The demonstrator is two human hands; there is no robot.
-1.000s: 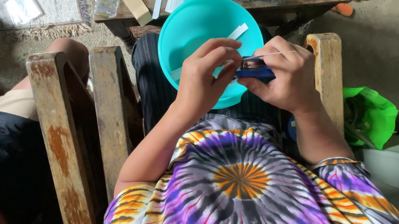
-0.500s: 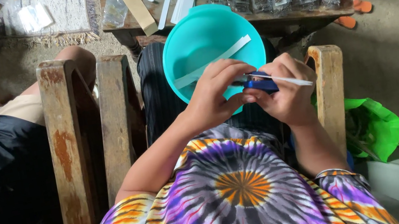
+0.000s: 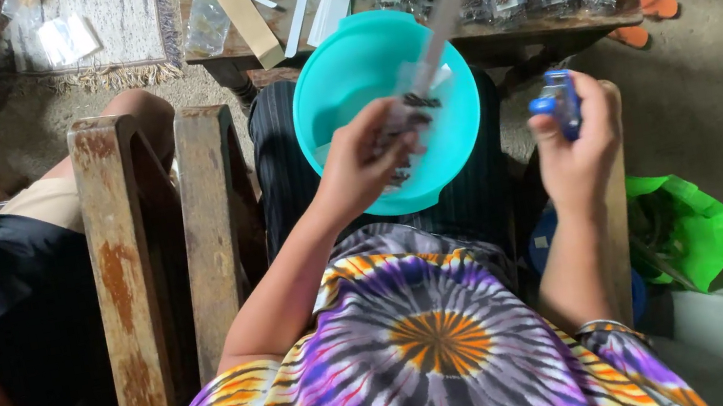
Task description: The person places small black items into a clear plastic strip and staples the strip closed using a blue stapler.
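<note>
Open gap between left hand point(image 3: 364, 163) and right hand point(image 3: 575, 150), above teal bowl point(image 3: 332, 89); wooden chair arm point(image 3: 213, 229) alongside left.

Counted in view: one turquoise bowl point(image 3: 341, 88); one blue stapler point(image 3: 559, 99); one long strip with small packets point(image 3: 429, 52); two hands, left hand point(image 3: 365, 168) and right hand point(image 3: 580, 149); one green bag point(image 3: 692, 224); two orange sandals point(image 3: 646, 19); two rusty chair arms point(image 3: 122, 275).

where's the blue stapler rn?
Head view, right of centre: the blue stapler is gripped in the right hand, raised just right of the teal bowl.
</note>
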